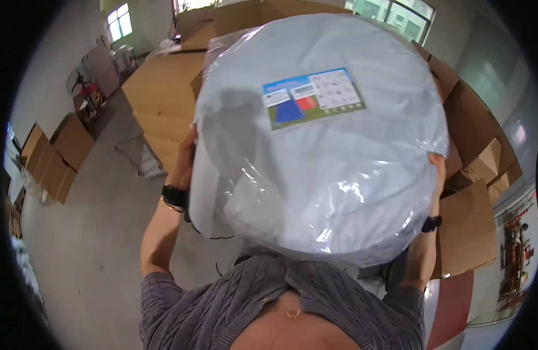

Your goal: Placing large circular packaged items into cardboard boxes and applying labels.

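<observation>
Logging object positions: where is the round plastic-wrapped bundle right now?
In the head view, the bundle fills the upper centre, held between the left hand and right hand, with cardboard boxes beyond it.

We observe one pack (350, 181), broad, round and whitish; its clear film (250, 230) is creased and glossy; we note a multicoloured card (314, 98), slightly askew, on its upper face; the pack sits raised between left hand (186, 156) and right hand (437, 168).
</observation>
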`<state>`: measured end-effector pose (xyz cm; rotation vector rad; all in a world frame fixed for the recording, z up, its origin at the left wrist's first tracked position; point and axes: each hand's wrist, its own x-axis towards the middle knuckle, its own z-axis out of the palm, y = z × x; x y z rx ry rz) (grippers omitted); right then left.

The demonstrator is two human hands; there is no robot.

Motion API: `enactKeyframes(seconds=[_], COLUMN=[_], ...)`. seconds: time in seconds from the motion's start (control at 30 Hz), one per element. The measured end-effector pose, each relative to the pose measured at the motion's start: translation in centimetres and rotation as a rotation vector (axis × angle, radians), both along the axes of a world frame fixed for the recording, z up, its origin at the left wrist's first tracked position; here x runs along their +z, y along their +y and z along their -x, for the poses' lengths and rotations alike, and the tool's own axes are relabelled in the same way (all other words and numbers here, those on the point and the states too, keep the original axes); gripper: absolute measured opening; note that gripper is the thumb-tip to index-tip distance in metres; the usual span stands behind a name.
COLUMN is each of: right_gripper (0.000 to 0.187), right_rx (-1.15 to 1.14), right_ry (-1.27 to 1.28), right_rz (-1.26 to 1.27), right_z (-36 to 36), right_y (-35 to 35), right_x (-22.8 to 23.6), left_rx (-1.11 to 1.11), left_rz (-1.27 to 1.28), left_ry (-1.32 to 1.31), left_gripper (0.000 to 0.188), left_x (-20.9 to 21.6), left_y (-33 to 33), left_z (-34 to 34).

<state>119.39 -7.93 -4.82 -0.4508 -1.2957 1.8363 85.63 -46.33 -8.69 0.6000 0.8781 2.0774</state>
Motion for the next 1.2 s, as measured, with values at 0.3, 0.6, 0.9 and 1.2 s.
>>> enactKeyframes(seconds=[0.3, 0.6, 0.9, 1.2], right_gripper=[0.017, 0.025, 0.046, 0.046], right_rx=[0.107, 0.199, 0.137, 0.068], right_ry=[0.009, 0.034, 0.005, -0.397], right_rz=[-0.002, 0.135, 0.205, -0.609], right_z=[11.0, 16.9, 21.7, 28.2], right_y=[10.7, 13.1, 17.6, 27.0], right_x=[-4.7, -8.8, -10.1, -12.3], left_rx=[0.250, 0.033, -0.008, 0.111], left_rz=[0.271, 0.411, 0.430, 0.385], left_ry=[0.122, 0.174, 0.182, 0.180], left_gripper=[0.048, 0.045, 0.043, 0.040], left_x=[4.7, 7.6, 6.6, 4.8], left_y=[5.6, 13.3, 22.7, 32.9], left_z=[9.4, 18.4, 29.2, 36.7])
